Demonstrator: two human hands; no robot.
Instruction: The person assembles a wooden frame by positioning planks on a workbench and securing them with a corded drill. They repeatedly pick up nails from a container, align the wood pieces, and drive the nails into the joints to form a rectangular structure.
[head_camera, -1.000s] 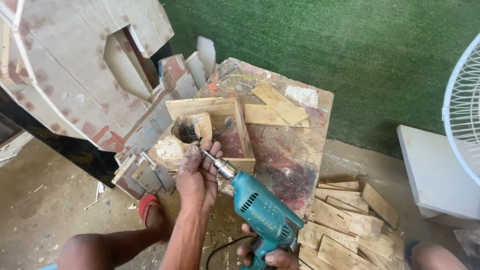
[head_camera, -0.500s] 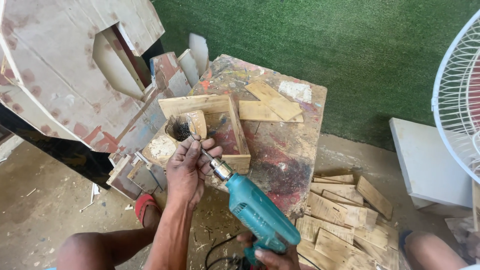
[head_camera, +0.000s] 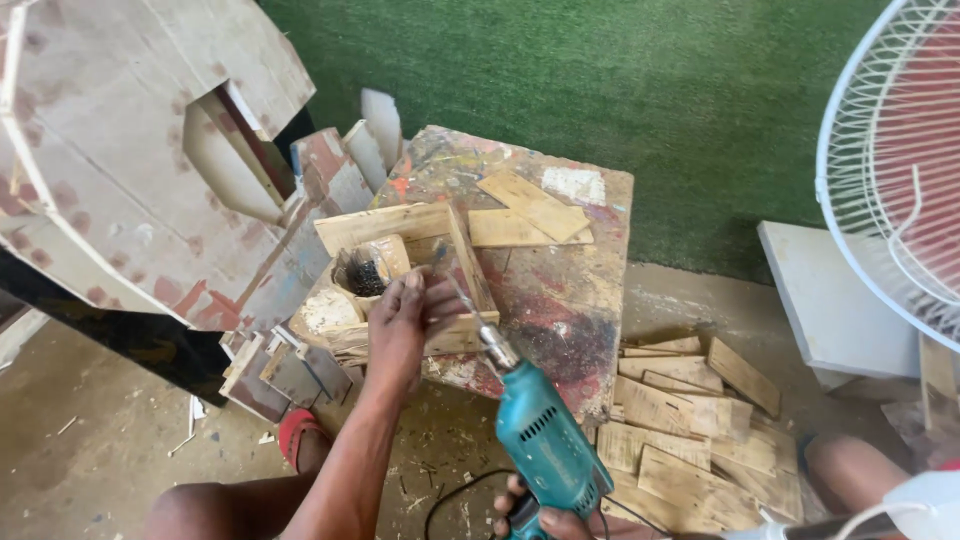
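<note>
Right hand (head_camera: 545, 518) grips the teal plastic drill (head_camera: 545, 445) by its handle; left hand (head_camera: 405, 325) pinches the thin metal bit (head_camera: 462, 300) above a rough rectangular wooden frame (head_camera: 400, 270) on the paint-stained table (head_camera: 560, 290).

A teal electric drill (head_camera: 545, 445) tilted up-left, its thin bit over the near rail of an open wooden frame (head_camera: 400, 275), which lay at the paint-stained bench's (head_camera: 560, 290) near-left corner.
</note>
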